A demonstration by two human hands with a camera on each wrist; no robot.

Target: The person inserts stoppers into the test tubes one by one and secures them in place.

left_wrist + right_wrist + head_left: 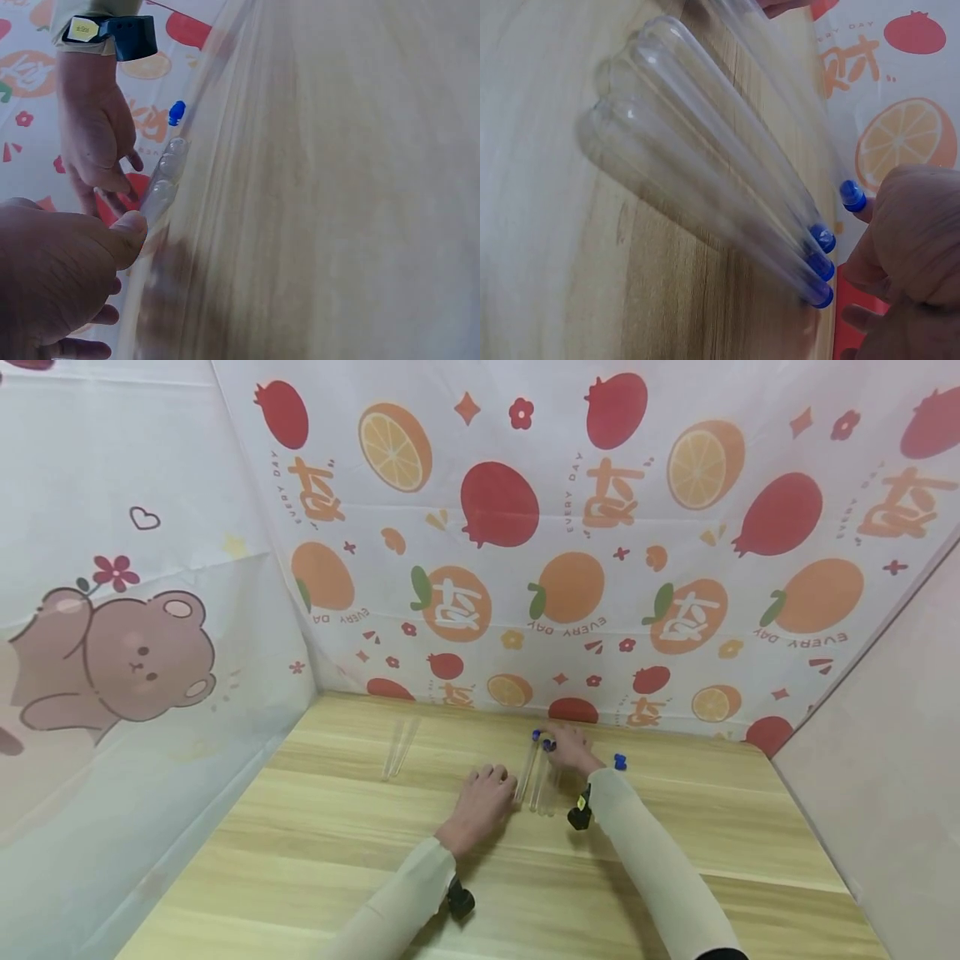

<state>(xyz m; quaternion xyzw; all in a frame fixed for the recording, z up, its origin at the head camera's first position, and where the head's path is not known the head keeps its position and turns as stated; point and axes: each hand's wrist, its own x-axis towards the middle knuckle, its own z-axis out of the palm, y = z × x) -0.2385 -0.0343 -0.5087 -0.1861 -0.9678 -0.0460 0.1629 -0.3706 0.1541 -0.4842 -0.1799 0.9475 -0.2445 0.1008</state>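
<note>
Several clear test tubes point(705, 180) with blue caps point(823, 238) lie side by side on the table, rounded ends toward me. Set apart on their left is one more capped test tube point(528, 768). My left hand point(483, 797) pinches it close to its rounded end, the thumb showing in the left wrist view. At its other end, a finger of my right hand point(915, 240) touches the blue cap point(853, 195). The right thumb is hidden there. In the head view my right hand point(570, 749) partly covers the other caps.
Two clear tubes point(401, 749) without visible caps lie on the left of the wooden table point(315, 827). Loose blue caps point(620, 762) lie right of my right hand. A fruit-printed cloth point(551, 635) hangs directly behind the table, with more cloth at both sides.
</note>
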